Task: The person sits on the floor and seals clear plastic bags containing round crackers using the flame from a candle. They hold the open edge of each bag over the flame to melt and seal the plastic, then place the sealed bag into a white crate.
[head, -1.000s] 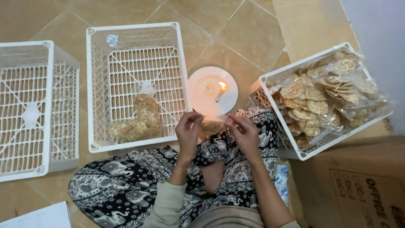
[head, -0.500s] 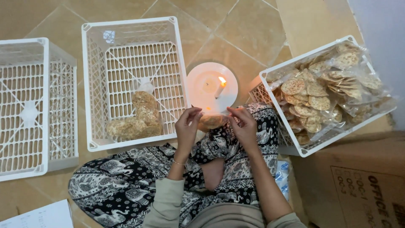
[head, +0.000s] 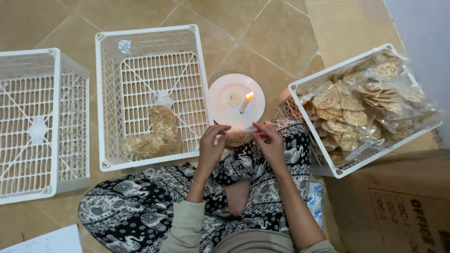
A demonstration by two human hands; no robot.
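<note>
Pinching what looks like a cracker packet (head: 238, 138), both hands (head: 212, 147) (head: 269, 143) risk scorching near the candle (head: 245, 101).

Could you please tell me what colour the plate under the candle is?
White round plate, head view.

left hand (head: 212, 146): raised, fingers curled, pinching | right hand (head: 270, 143): raised opposite, fingertips pinching | forearms converging

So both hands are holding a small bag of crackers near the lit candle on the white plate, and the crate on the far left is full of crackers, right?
Not quite. In the head view the far-left crate is empty; the rest stands.
</note>
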